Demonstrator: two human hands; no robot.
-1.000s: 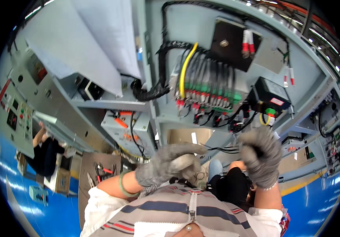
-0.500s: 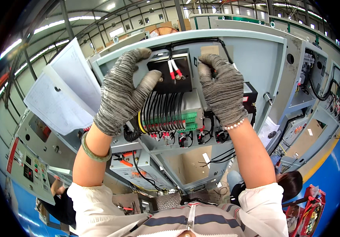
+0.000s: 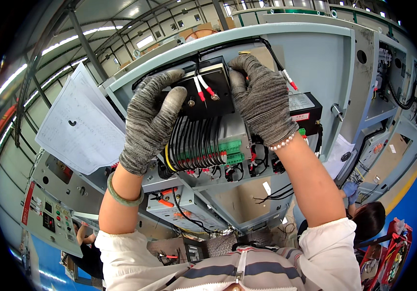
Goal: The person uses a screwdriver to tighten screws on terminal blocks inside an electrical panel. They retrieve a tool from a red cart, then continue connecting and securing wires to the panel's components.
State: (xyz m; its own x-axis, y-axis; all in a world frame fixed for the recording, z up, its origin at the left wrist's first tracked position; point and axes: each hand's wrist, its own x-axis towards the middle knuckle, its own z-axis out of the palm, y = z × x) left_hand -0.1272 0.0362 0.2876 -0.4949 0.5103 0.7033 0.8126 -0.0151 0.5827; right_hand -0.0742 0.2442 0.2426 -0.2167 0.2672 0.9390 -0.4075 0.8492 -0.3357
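Observation:
In grey knit gloves, both my hands hold a black square module from its two sides, at the inner face of a grey cabinet door. My left hand curls round the left edge, its thumb by a screw terminal. My right hand closes on the right edge, its fingertips partly hidden. Two white wires with red sleeves come down over the module's face to its terminals. Just below lies a thick row of black wires, entering green terminal blocks.
A black box with a label is fixed to the door's right side. Paper drawings hang at the left. Orange-handled pliers lie on a lower box. Co-workers crouch at both sides. A red tool box stands lower right.
My view has shifted slightly. My right hand has come closer in against the module's right edge. A loose red-sleeved wire end now shows to the right of that hand.

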